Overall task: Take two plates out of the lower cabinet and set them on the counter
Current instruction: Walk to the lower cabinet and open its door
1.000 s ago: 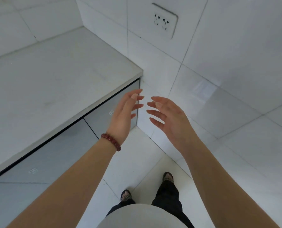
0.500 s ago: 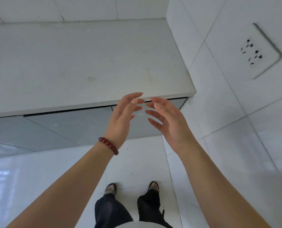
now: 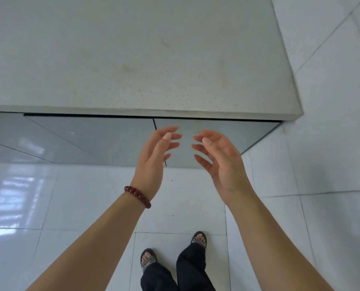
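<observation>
Left hand (image 3: 153, 162) and right hand (image 3: 221, 162) both raised, grip released, fingers spread, palms facing, nothing held. Behind them the lower cabinet (image 3: 112, 139) doors sit closed under the counter (image 3: 133, 59). Plates hidden.

Glossy white floor tiles (image 3: 86, 198) meet tiled wall (image 3: 332, 101).
</observation>
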Action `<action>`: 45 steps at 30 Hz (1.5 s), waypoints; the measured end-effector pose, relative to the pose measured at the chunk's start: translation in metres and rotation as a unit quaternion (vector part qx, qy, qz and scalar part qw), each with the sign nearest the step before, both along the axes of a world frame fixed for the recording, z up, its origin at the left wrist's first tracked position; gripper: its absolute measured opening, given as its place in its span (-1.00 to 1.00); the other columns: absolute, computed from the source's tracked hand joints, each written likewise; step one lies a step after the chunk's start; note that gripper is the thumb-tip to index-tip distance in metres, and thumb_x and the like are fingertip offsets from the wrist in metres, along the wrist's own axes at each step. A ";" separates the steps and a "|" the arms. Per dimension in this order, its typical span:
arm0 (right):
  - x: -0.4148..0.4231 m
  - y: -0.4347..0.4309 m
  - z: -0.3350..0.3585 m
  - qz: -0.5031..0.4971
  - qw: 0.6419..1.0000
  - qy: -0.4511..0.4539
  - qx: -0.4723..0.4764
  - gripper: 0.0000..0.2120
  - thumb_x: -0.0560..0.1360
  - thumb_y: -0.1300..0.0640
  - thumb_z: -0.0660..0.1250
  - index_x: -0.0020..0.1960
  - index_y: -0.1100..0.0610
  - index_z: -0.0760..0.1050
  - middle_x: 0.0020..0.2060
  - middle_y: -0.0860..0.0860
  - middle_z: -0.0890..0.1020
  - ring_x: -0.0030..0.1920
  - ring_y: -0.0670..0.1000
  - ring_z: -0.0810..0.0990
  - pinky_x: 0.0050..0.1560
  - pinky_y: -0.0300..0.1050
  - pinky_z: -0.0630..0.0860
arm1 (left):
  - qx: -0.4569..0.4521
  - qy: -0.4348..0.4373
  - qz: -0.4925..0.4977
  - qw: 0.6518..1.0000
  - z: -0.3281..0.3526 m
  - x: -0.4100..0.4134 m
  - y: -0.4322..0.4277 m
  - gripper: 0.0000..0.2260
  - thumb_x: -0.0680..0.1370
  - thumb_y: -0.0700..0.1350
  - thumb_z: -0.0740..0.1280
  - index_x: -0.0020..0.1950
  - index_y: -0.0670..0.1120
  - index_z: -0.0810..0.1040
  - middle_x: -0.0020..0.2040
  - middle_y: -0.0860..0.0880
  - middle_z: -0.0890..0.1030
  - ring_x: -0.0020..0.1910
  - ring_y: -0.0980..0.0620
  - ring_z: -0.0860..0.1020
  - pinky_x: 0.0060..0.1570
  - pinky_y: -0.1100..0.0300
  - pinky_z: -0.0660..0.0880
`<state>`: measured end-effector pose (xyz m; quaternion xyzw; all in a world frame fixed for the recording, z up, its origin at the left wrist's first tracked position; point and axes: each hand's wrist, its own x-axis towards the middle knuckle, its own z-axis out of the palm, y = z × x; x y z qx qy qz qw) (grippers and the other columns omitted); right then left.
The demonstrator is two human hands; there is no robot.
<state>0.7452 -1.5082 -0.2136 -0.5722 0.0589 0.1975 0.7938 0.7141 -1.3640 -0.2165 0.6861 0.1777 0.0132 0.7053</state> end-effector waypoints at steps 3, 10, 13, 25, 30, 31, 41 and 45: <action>0.003 0.010 -0.027 -0.008 1.000 0.000 -0.011 -0.82 0.38 0.05 0.35 -0.01 0.00 0.56 -0.08 -0.10 0.68 0.01 -0.05 0.62 -0.05 -0.20 0.51 | -0.004 0.008 -0.008 1.000 -0.025 0.003 0.012 -0.72 0.47 0.15 0.14 0.06 0.17 0.56 0.04 0.09 0.64 0.08 0.10 0.58 0.10 0.07 0.44; 0.007 0.034 -0.073 -0.044 0.997 -0.028 -0.052 -0.89 0.48 0.15 0.33 -0.06 -0.03 0.58 -0.10 -0.11 0.67 0.01 -0.05 0.62 0.00 -0.15 0.51 | 0.011 0.012 -0.056 0.998 -0.069 0.007 0.046 -0.72 0.50 0.10 0.13 0.08 0.12 0.56 0.06 0.08 0.64 0.08 0.11 0.58 0.13 0.06 0.45; 0.010 0.042 -0.088 -0.064 0.996 -0.032 -0.060 -0.90 0.48 0.15 0.34 -0.07 -0.03 0.58 -0.08 -0.06 0.65 -0.01 -0.06 0.62 -0.04 -0.19 0.52 | 0.011 0.012 -0.070 0.997 -0.085 0.012 0.055 -0.72 0.49 0.09 0.12 0.06 0.13 0.57 0.05 0.08 0.64 0.06 0.11 0.59 0.15 0.03 0.45; 0.033 0.055 -0.131 -0.102 0.993 -0.009 -0.063 -0.87 0.48 0.16 0.35 0.01 0.02 0.58 0.02 0.03 0.67 0.07 0.02 0.63 0.00 -0.17 0.57 | -0.036 0.022 -0.055 0.998 -0.112 0.044 0.047 -0.68 0.51 0.13 0.11 0.11 0.10 0.57 0.09 0.09 0.63 0.05 0.15 0.59 0.10 0.11 0.46; 0.046 0.062 -0.140 -0.115 0.992 0.050 0.015 -0.77 0.50 0.12 0.32 0.16 0.01 0.49 0.13 -0.01 0.62 0.11 -0.02 0.62 0.05 -0.13 0.55 | -0.088 0.054 -0.023 0.994 -0.119 0.048 0.054 -0.68 0.55 0.13 0.07 0.10 0.13 0.58 0.11 0.12 0.63 0.08 0.15 0.59 0.12 0.10 0.46; 0.048 0.064 -0.141 -0.116 0.991 0.057 0.025 -0.76 0.51 0.12 0.32 0.17 0.00 0.48 0.15 -0.01 0.61 0.12 -0.02 0.62 0.07 -0.12 0.55 | -0.096 0.060 -0.017 0.993 -0.120 0.048 0.056 -0.68 0.56 0.14 0.07 0.11 0.14 0.57 0.11 0.12 0.63 0.08 0.15 0.59 0.12 0.09 0.46; 0.074 0.088 -0.140 -0.144 0.977 0.116 0.110 -0.67 0.51 0.16 0.30 0.27 0.09 0.44 0.19 0.05 0.58 0.15 0.03 0.60 0.04 -0.12 0.55 | -0.121 0.091 0.019 0.988 -0.116 0.056 0.073 -0.66 0.57 0.14 0.05 0.24 0.11 0.49 0.19 0.08 0.59 0.16 0.07 0.55 0.18 0.04 0.43; 0.082 0.095 -0.137 -0.154 0.972 0.127 0.122 -0.64 0.51 0.18 0.29 0.30 0.13 0.44 0.17 0.08 0.59 0.15 0.04 0.60 0.06 -0.11 0.55 | -0.099 0.097 0.018 0.990 -0.112 0.058 0.078 -0.66 0.58 0.13 0.05 0.23 0.11 0.49 0.20 0.08 0.58 0.16 0.08 0.54 0.22 0.02 0.42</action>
